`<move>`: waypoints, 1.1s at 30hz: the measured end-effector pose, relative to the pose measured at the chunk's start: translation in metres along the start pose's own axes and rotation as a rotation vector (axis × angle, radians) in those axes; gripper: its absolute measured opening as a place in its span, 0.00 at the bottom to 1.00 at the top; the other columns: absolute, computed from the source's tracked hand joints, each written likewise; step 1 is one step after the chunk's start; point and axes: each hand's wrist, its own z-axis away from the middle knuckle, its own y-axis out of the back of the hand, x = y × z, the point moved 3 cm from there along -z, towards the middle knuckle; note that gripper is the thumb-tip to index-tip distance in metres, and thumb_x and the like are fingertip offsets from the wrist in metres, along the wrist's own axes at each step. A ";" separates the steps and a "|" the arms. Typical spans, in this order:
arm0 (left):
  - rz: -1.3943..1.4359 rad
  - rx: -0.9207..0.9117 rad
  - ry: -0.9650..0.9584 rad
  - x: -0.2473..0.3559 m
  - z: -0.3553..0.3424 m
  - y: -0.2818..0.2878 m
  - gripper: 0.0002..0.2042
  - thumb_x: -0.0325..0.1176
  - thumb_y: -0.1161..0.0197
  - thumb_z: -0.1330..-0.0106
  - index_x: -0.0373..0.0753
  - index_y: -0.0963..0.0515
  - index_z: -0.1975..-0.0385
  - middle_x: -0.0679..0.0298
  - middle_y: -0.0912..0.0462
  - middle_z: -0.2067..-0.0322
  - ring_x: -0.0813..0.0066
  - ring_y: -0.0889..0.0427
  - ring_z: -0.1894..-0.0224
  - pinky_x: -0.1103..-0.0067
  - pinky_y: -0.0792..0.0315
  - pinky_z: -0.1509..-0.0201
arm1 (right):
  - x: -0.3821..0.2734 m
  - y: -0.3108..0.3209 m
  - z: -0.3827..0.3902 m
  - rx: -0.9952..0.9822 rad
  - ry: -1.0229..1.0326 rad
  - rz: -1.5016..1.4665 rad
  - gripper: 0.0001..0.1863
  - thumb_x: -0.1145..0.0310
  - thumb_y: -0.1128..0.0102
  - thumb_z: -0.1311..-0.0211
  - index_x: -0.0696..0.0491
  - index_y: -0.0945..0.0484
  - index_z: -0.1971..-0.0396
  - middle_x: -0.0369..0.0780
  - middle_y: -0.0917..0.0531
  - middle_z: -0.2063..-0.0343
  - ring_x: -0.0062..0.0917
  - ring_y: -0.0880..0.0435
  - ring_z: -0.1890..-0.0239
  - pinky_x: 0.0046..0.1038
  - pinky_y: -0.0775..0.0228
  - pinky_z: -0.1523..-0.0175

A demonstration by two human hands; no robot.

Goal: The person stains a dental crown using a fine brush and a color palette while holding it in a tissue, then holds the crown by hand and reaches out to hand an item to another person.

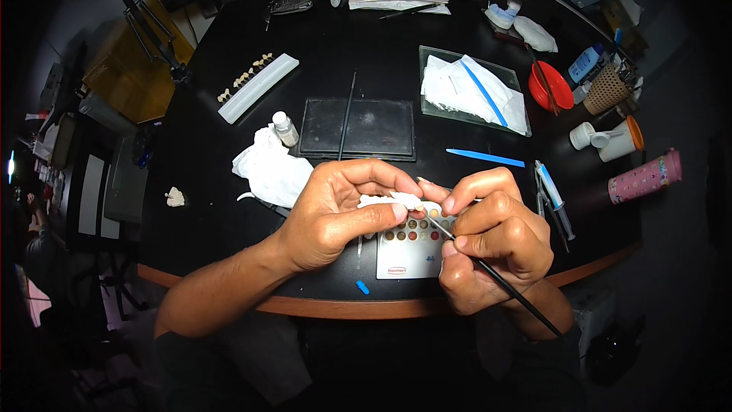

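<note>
My left hand (pixel 328 217) pinches a small whitish dental cast piece (pixel 390 200) between thumb and fingers; part of it is hidden by the fingers. In my right hand (pixel 496 240) is a thin brush with a black handle (pixel 507 286), held like a pen. Its tip meets or nearly meets a small tooth-coloured piece at the cast's right end; contact is too small to tell. Beneath both hands lies a white palette (pixel 406 261) with rows of coloured pots, partly covered by my fingers.
Behind my hands lie a black flat case (pixel 381 130) with a brush across it, a white cloth (pixel 267 168) and a small bottle (pixel 285 129). A tooth shade guide (pixel 259 90) is left; a tissue-covered glass plate (pixel 523 116), red bowl (pixel 560 80) and pink bottle (pixel 644 177) are right.
</note>
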 end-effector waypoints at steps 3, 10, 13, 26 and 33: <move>0.005 0.001 0.015 -0.001 -0.001 -0.002 0.09 0.22 0.39 0.36 0.29 0.22 0.56 0.46 0.19 0.51 0.71 0.17 0.54 0.76 0.24 0.46 | -0.001 0.002 0.001 -0.004 -0.002 0.003 0.08 0.84 0.42 0.62 0.57 0.29 0.82 0.40 0.25 0.82 0.32 0.19 0.68 0.35 0.16 0.61; 0.019 0.025 0.044 -0.004 0.002 0.003 0.10 0.22 0.41 0.35 0.28 0.23 0.55 0.44 0.19 0.52 0.72 0.16 0.57 0.76 0.24 0.45 | -0.001 0.001 0.001 0.031 -0.005 0.018 0.08 0.84 0.41 0.61 0.57 0.29 0.81 0.40 0.25 0.81 0.33 0.18 0.68 0.34 0.16 0.62; 0.016 0.025 0.047 -0.003 0.001 0.001 0.10 0.23 0.41 0.34 0.28 0.23 0.55 0.44 0.18 0.52 0.72 0.16 0.57 0.76 0.23 0.46 | -0.002 0.001 0.001 0.040 -0.008 0.025 0.08 0.85 0.42 0.61 0.57 0.29 0.81 0.40 0.25 0.81 0.33 0.18 0.68 0.34 0.16 0.62; 0.041 -0.017 0.002 -0.001 -0.001 -0.002 0.10 0.24 0.40 0.34 0.28 0.23 0.55 0.48 0.20 0.50 0.74 0.18 0.55 0.77 0.24 0.47 | 0.000 0.000 0.001 0.026 -0.005 0.026 0.08 0.85 0.42 0.62 0.57 0.30 0.82 0.40 0.25 0.81 0.32 0.18 0.68 0.34 0.15 0.61; 0.024 -0.018 -0.011 -0.002 -0.001 -0.001 0.10 0.24 0.39 0.35 0.29 0.23 0.55 0.49 0.19 0.51 0.73 0.18 0.55 0.77 0.25 0.48 | 0.000 0.000 0.001 0.023 -0.003 0.025 0.08 0.85 0.42 0.63 0.57 0.30 0.82 0.39 0.25 0.82 0.32 0.18 0.68 0.34 0.15 0.60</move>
